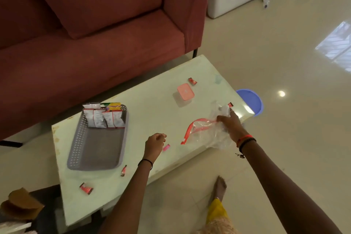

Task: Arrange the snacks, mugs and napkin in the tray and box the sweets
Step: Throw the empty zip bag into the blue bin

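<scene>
Gathering scattered sweets: right hand [230, 125] gripping plastic bag [207, 131], left hand [154, 143] clenched. Next, likely carrying sweets to far pink box [185, 91].

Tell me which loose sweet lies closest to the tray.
The sweet just off the tray's near right corner; the others lie farther out on the table.

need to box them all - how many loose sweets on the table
5: one beyond the pink box, one by the right hand, one by the left hand, two near the tray. The bag may hide more.
</scene>
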The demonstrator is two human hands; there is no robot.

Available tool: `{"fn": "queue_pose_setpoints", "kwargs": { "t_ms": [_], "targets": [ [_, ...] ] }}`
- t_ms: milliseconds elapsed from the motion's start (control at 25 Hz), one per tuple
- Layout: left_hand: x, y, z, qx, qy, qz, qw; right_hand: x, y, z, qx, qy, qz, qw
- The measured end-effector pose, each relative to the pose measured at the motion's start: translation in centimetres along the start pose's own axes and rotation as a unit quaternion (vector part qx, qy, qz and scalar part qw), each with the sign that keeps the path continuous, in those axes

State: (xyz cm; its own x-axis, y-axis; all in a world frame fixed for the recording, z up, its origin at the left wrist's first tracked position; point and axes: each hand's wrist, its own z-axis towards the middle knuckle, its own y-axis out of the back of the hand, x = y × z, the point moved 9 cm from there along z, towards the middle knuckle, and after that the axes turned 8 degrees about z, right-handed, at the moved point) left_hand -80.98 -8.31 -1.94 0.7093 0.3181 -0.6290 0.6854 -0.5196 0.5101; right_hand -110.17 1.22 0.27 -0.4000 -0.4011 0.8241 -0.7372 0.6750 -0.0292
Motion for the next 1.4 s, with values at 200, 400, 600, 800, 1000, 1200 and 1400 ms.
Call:
{"fn": "queue_pose_setpoints", "kwargs": {
  "t_ms": [200,400,600,800,1000,1200,1400],
  "targets": [
    [-10.4,-10.5,6.0,0.006,-0.024,0.003,1.000,4.7,13.2,9.9,-0.158,0.029,-0.012,0.987],
    [-19.4,-19.1,12.1,0.036,-0.081,0.035,0.995,8.9,24.1,18.1,-0.301,0.092,-0.151,0.937],
    [-25.8,-23.9,18.7,0.011,-0.155,0.083,0.984,8.2,27.1,26.2,-0.303,0.132,-0.261,0.907],
    [-28.4,-28.6,26.2,-0.033,-0.230,0.105,0.967,3.2,26.9,35.3,-0.279,0.163,-0.353,0.878],
    [-28.6,-31.1,32.1,-0.063,-0.264,0.064,0.960,-3.0,27.4,42.8,-0.255,0.194,-0.371,0.872],
    [-29.1,-32.7,35.0,-0.083,-0.284,0.062,0.953,-12.3,25.2,49.2,-0.066,0.068,-0.486,0.869],
    [-29.8,-33.5,35.6,-0.090,-0.308,0.062,0.945,-19.2,24.5,49.9,0.071,-0.080,-0.604,0.790]
  ]
}}
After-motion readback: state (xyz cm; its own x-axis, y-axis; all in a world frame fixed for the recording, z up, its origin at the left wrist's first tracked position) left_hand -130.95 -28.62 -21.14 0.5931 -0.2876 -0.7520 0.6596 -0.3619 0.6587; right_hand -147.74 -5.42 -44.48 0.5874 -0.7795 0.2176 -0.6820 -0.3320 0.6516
